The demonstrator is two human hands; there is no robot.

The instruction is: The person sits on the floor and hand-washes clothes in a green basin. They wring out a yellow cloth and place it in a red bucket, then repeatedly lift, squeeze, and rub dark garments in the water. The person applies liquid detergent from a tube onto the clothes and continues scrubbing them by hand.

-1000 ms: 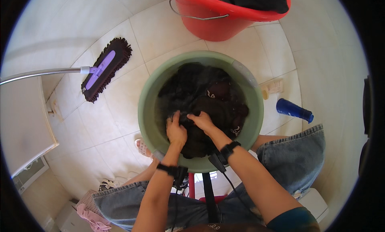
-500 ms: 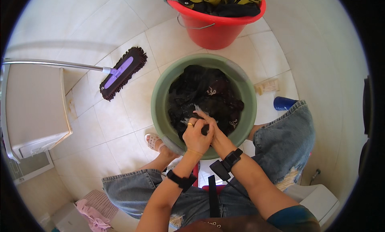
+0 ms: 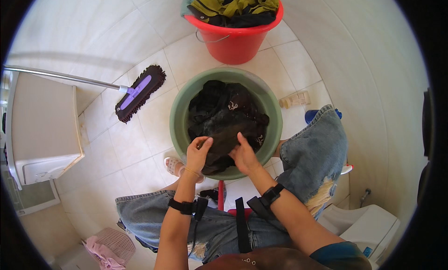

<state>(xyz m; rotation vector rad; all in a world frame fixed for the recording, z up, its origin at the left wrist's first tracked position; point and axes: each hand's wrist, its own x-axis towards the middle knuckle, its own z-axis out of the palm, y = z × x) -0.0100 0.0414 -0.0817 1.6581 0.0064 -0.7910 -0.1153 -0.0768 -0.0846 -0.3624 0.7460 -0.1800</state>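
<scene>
A green round basin (image 3: 179, 112) stands between my knees, with wet black and dark brown clothes (image 3: 212, 99) lying in water. A dark brown piece of cloth (image 3: 225, 141) is spread between my hands at the near side of the basin. My left hand (image 3: 198, 153) pinches its left edge between thumb and fingers. On the opposite edge is my right hand (image 3: 244, 157), thumb on top and fingers curled against the cloth, their tips partly hidden. Pale printed marks show on some of the submerged fabric.
Beyond the basin stands a red bucket (image 3: 238, 43) heaped with olive and black clothes (image 3: 233, 10). A purple mop (image 3: 140, 92) with dark fringe lies left. To the right are a clear container (image 3: 295, 99) and a blue object (image 3: 311, 116). A cabinet (image 3: 44, 125) is at left.
My hands were pressed together over the basin, squeezing dark cloth; now they are apart with the cloth spread between them. The whole view has shifted slightly.
</scene>
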